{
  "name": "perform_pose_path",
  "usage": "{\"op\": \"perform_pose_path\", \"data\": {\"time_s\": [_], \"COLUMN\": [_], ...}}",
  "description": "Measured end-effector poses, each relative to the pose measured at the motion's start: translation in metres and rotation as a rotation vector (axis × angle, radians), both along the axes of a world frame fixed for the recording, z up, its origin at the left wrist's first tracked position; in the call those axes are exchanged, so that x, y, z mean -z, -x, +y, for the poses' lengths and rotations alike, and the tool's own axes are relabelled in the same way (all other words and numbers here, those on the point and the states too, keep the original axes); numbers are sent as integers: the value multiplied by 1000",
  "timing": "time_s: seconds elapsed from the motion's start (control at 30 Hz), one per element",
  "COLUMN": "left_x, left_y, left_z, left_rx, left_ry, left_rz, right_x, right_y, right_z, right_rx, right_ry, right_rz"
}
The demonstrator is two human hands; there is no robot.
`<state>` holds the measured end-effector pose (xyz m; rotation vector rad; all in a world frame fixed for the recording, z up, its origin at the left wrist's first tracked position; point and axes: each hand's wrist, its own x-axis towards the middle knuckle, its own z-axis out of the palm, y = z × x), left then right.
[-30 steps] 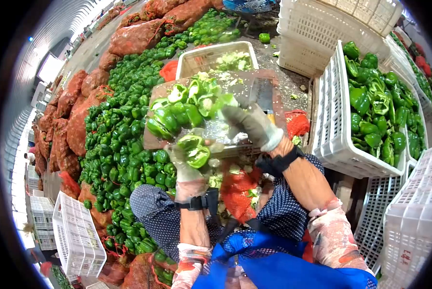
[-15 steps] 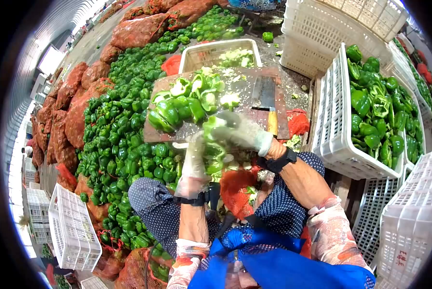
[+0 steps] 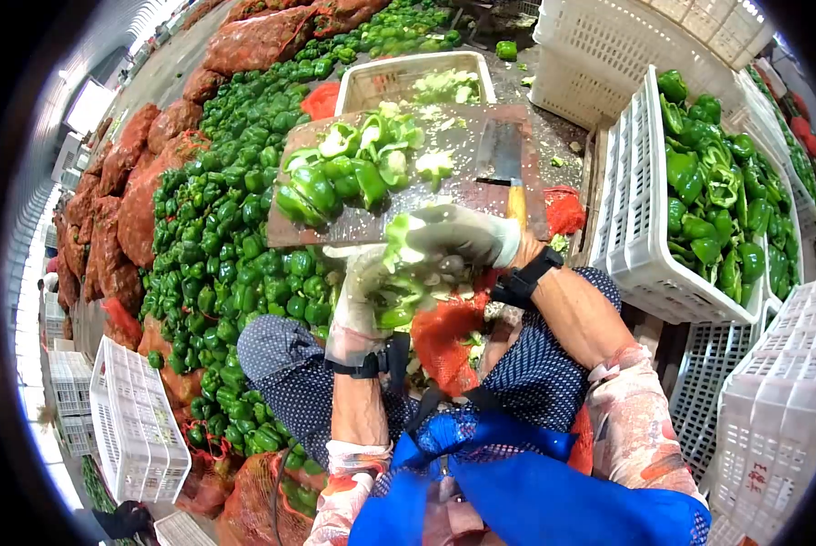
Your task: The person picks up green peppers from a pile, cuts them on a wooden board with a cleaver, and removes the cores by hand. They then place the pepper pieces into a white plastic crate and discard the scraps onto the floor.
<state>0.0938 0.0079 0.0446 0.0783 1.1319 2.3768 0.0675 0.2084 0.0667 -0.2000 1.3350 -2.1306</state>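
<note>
My left hand, in a pale glove, is closed around a green bell pepper in front of the cutting board's near edge. My right hand, gloved too, grips a pale green pepper piece just above it. Hand and blur partly hide both pieces. On the wooden cutting board lie cut pepper halves and a pale pepper core, with seeds scattered about. A cleaver rests at the board's right side, its wooden handle pointing towards me.
A heap of whole green peppers spreads to the left, beside red mesh sacks. Behind the board stands a bin with pale scraps. A white crate of peppers is at right. Red netting lies between my knees.
My right hand has shifted slightly right and clears from blur, with the pale piece now distinct above the pepper in my left hand. The cleaver and board pieces stay put.
</note>
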Motion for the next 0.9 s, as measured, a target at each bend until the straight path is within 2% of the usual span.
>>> {"op": "perform_pose_path", "data": {"time_s": [0.07, 0.13, 0.17, 0.23, 0.27, 0.3, 0.33, 0.4, 0.47, 0.5, 0.53, 0.57, 0.6, 0.63, 0.67, 0.73, 0.77, 0.8, 0.83, 0.87, 0.9], "left_x": [-1, -1, -7, -6, -7, -10, -11, 5, 14, 24, -37, -59, -89, -110, -119, -111, -79, -61, -43, -59, -74], "left_y": [-1, 1, 1, 3, 3, 2, 2, 13, 19, 24, 10, 11, 13, 14, 18, 38, 51, 55, 60, 48, 50], "left_z": [-6, -9, -8, -10, -9, -7, -4, -5, -13, -14, -5, 0, -9, -9, -4, 13, 34, 42, 50, 61, 61], "left_rx": [-36, 38, 33, 22, -36, -88, -137, -17, -96, -356, -332, -312, -236, -376, -523, -320, -102, -129, -145, -158, -130], "left_ry": [-175, -412, -440, -430, -348, -264, -183, -266, 32, 407, 494, 295, 211, 392, 562, 785, 1055, 870, 684, 369, 548], "left_rz": [-96, -26, -46, -91, -109, -128, -146, -127, -121, 29, 127, 391, 476, 562, 656, 461, 595, 594, 591, 255, 278], "right_x": [3, -11, 4, 17, 15, 14, 9, -4, -2, -2, -5, -16, -37, -31, -16, -1, -1, 42, 2, 0, -1], "right_y": [2, -1, 15, 38, 42, 44, 36, 19, 16, 16, 17, 9, 1, 5, 7, 10, 15, 23, 12, 11, 9], "right_z": [3, 19, 30, 38, 37, 39, 28, 13, 4, 2, 6, 5, 3, 6, 4, -8, -28, -49, -22, -13, -4], "right_rx": [-19, 10, 47, 164, 246, 207, 274, 217, 156, 217, 285, 407, 538, 598, 560, 453, 445, 500, 445, 469, 496], "right_ry": [107, 127, -209, -910, -1267, -1292, -1134, -896, -703, -731, -782, -725, -658, -548, -356, -22, 127, 220, 138, 93, 47], "right_rz": [29, 33, 407, 756, 717, 727, 703, 645, 644, 723, 798, 557, 325, 260, 252, 182, 150, 481, 287, 370, 451]}}
